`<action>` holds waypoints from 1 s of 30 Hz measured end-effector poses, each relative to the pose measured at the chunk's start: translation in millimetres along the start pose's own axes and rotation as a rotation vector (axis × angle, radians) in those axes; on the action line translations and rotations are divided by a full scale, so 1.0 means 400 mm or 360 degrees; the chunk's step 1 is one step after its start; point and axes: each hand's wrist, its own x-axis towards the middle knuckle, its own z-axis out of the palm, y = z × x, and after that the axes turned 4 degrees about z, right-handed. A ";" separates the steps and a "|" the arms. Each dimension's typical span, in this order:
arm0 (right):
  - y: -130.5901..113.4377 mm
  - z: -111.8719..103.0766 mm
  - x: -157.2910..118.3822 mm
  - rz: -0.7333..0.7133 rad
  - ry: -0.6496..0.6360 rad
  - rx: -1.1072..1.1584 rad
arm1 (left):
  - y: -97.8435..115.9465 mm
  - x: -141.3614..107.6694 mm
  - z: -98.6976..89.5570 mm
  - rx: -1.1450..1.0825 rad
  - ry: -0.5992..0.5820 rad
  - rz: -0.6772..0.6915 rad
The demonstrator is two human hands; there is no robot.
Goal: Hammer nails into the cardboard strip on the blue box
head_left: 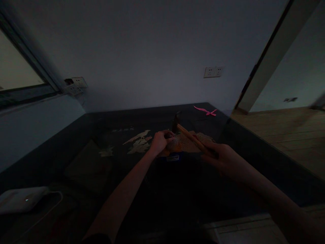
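frame centre: hammer (189,135), right hand (220,157) gripping its end, likely for leverage.
left hand (160,140) curled; cannot tell its hold.

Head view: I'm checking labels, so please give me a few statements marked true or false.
1. The right hand holds a hammer by its handle. True.
2. The pink strip lies at the picture's lower left. False: the pink strip lies near the far right corner of the table.
3. The left hand is near the hammer's head. True.
4. The white device lies between the hands. False: the white device lies at the picture's lower left.
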 end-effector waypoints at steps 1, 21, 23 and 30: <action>0.000 -0.001 0.000 0.0000 0.0008 0.0000 | 0.002 0.000 0.000 -0.0020 0.0013 0.0002; 0.002 -0.006 0.004 0.0039 -0.0086 0.0120 | 0.007 -0.002 0.001 0.0023 -0.0024 -0.0035; -0.001 -0.013 0.003 0.0035 -0.0050 0.0141 | 0.003 0.001 0.003 0.0034 -0.0010 -0.0023; 0.008 -0.005 0.017 0.0006 -0.0129 0.0058 | 0.006 -0.003 0.000 0.0114 -0.0041 -0.0006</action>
